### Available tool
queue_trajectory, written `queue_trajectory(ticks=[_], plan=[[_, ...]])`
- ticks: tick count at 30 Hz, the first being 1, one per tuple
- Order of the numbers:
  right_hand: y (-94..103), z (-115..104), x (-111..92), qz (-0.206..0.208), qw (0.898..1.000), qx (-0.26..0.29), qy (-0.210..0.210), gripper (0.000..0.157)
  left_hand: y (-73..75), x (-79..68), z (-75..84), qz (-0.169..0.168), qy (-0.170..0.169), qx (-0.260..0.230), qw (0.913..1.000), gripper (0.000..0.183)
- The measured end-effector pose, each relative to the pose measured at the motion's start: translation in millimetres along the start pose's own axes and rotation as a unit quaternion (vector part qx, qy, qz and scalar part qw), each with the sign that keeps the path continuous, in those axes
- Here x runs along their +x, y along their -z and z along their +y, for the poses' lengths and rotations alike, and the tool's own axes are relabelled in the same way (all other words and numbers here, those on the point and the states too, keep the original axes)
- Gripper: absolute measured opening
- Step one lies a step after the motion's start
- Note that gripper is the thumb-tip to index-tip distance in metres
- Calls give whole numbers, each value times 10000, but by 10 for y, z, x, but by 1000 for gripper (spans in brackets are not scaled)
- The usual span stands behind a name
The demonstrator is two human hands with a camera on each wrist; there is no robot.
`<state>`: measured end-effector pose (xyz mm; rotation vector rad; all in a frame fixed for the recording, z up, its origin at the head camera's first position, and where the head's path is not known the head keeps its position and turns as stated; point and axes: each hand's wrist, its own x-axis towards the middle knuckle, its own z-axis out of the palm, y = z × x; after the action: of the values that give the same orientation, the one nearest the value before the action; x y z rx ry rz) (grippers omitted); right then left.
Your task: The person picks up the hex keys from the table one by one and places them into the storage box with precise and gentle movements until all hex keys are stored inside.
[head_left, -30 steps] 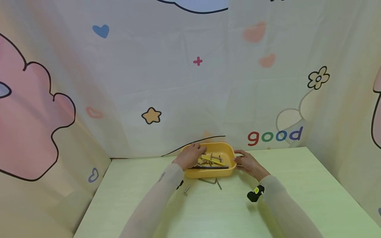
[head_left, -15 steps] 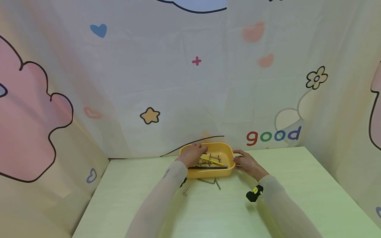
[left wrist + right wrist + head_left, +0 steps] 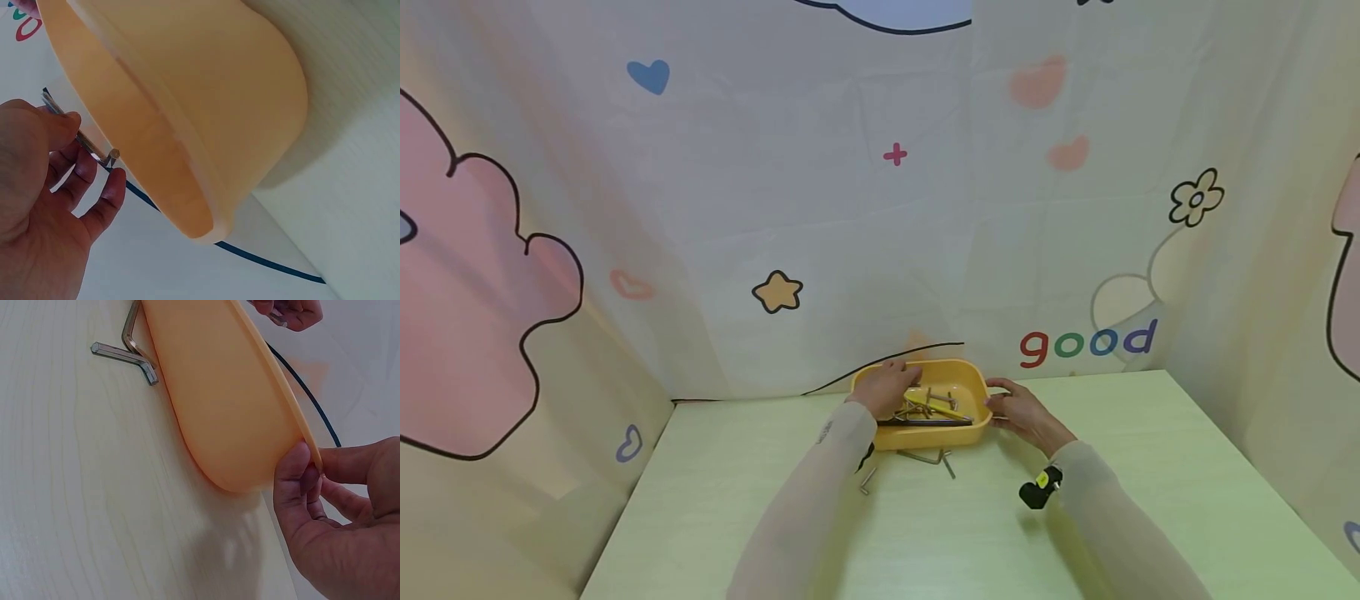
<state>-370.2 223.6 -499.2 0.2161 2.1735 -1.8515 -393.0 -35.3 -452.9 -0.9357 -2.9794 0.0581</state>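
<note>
My left hand [image 3: 886,390] is over the left part of a yellow plastic box [image 3: 932,438]. In the left wrist view it pinches a small L-shaped hex key [image 3: 94,149] between thumb and fingers, above the box's rim. My right hand [image 3: 347,512] grips the rim at the right end of the box, thumb and fingers on either side of the wall. Inside the box lie several metal hex keys [image 3: 953,398], a long yellow tool [image 3: 937,407] and a dark rod [image 3: 928,423]. The left hand covers the box's left end.
On the pale table [image 3: 962,542], just in front of the box, lie a long hex key [image 3: 919,457] and a shorter hex key [image 3: 950,467] close together. Another small hex key [image 3: 868,481] lies farther left. A printed cloth [image 3: 850,208] hangs right behind the box.
My left forearm has swung slightly to the right, while the left hand stays over the box. The right hand keeps its hold on the rim. The head view has shifted a little.
</note>
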Motion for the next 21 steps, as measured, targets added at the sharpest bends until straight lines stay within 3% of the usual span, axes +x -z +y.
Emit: queue_trajectory(ticks=[7,21], plan=[[-8,-3,9,3,10000,-61,24,52,-27,-1,-16,120,95,25,9999,34],[18,54,52,-40,9999,-60,118,52,-13,-25,38,56,307,322,9990,50]])
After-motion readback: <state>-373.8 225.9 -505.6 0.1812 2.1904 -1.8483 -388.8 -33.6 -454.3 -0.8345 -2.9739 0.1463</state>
